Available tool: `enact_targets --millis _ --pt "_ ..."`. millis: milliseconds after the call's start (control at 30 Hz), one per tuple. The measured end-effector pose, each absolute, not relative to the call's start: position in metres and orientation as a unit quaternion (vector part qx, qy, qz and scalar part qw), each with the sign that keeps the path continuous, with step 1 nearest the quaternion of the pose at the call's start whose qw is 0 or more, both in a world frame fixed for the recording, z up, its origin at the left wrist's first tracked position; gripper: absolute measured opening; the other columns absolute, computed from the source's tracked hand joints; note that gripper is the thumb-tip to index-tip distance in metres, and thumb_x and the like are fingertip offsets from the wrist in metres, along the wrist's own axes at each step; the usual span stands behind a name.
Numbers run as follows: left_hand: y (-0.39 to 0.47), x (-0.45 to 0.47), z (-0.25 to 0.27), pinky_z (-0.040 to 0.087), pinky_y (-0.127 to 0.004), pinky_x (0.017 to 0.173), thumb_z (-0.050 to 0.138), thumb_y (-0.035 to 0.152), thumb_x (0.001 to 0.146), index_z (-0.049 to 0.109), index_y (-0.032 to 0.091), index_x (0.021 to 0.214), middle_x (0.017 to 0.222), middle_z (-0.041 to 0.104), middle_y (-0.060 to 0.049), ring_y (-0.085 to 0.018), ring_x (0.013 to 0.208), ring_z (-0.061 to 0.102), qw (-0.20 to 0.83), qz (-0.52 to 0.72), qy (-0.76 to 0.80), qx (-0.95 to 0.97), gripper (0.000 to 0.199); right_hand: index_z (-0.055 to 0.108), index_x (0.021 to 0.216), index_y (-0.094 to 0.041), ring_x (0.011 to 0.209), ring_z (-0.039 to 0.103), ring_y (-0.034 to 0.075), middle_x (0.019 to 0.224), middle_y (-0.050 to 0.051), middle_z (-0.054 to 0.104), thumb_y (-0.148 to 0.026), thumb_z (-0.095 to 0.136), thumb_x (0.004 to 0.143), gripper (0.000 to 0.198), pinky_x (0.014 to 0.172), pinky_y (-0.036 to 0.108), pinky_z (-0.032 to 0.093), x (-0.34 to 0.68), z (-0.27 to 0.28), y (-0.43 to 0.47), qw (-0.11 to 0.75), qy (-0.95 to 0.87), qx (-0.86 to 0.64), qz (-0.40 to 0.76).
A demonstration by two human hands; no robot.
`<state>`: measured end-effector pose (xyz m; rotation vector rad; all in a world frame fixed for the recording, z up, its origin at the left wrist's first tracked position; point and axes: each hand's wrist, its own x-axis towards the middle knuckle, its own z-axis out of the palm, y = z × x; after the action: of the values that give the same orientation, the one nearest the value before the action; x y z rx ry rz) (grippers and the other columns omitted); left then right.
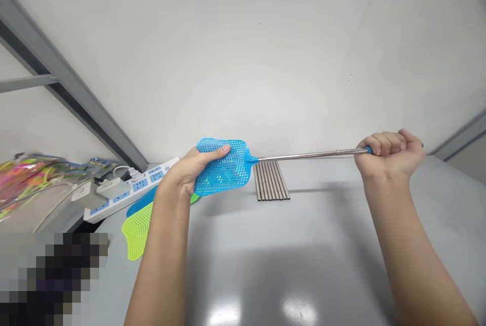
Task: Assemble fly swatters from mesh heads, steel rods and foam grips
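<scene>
A fly swatter [239, 171] with a blue perforated head and a thin metal telescopic rod is stretched level between my hands, above the grey table. My left hand [190, 166] grips the blue head, its thumb lying across the mesh and its other fingers hidden behind. At the far end of the rod, my right hand [389, 154] is closed round the blue handle. Below the rod, several metal tubes [272, 181] lie side by side on the table. Partly hidden by my left forearm, a yellow-green swatter head [136, 232] and a darker blue swatter head [141, 203] rest on the table.
A white power strip [129, 192] with plugs and cables runs along the table's left side. Beyond it are colourful items in clear plastic bags [34, 179]. A pale wall [266, 63] rises behind the table [304, 245]. A pixelated dark area covers the lower left corner.
</scene>
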<state>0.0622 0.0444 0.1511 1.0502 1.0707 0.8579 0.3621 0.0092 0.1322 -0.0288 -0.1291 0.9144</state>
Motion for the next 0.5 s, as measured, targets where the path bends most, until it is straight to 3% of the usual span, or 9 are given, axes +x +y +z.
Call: enact_targets --millis 267,500 --pt "0.043 0.064 0.154 0.054 -0.037 0.059 0.06 0.023 0.067 0.061 0.012 0.088 0.074 0.067 -0.01 -0.024 0.064 0.063 0.614 0.397 0.505 0.459 0.024 0.01 0.055 -0.02 0.033 0.008 0.005 0.041 -0.009 0.007 -0.01 0.043 0.058 0.034 0.024 0.018 0.014 0.359 0.125 0.014 0.895 -0.06 0.023 0.441" --pt "0.049 0.053 0.146 0.054 -0.036 0.059 0.065 0.026 0.061 0.061 0.013 0.087 0.077 0.067 -0.01 -0.024 0.067 0.063 0.623 0.397 0.489 0.463 0.03 0.007 0.056 -0.021 0.034 0.008 0.008 0.041 -0.007 0.008 -0.007 0.04 0.061 0.036 0.026 0.023 0.016 0.355 0.123 0.01 0.864 -0.08 0.068 0.492"
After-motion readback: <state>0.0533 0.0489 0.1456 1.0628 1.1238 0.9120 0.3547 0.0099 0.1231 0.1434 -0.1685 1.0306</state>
